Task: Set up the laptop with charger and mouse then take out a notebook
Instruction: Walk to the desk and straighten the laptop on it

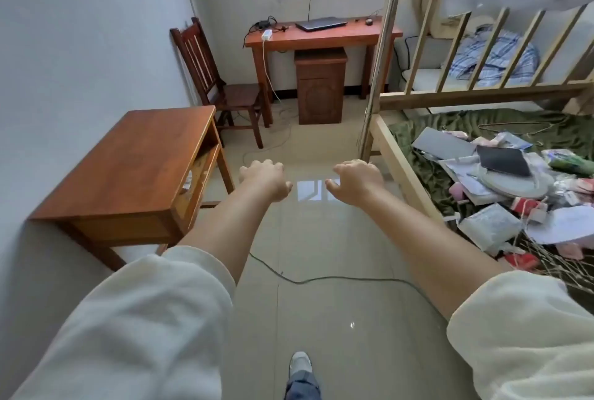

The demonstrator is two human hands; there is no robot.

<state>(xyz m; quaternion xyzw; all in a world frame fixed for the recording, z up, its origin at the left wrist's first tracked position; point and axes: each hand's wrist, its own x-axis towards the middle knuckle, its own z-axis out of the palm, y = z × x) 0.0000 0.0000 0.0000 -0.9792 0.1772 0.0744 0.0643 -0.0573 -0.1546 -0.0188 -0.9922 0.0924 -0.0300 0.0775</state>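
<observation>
— While you walk with both arms stretched out in front, what are your hands doing?

— Nothing yet, by the look of it. Your left hand (265, 179) and right hand (355, 181) hang side by side over bare floor, palms down, fingers loosely curled and slightly spread, with nothing between them. I'd judge they are held out only to stay in view as you cross the room.

— And where is the laptop from there?

— Well ahead of both hands, at the far end of the room. The laptop (321, 24) lies shut and flat on the desk (321, 38) under the window, a little beyond and above your right hand. Its long axis runs side to side along the desk, across your line of reach; which edge carries the hinge I cannot tell from here.

— The charger and mouse?

— The charger (266, 24), a dark brick with tangled cable, sits on the same desk further off your left hand's side, beside a white plug block whose lead drops to the floor. The mouse (369, 22) rests toward your right-hand side of the laptop, apart from it. Probably they are laid out there for plugging in.

— The notebook?

— No notebook shows; it may be in the cabinet (319, 85) under the desk, but that is a guess.
</observation>
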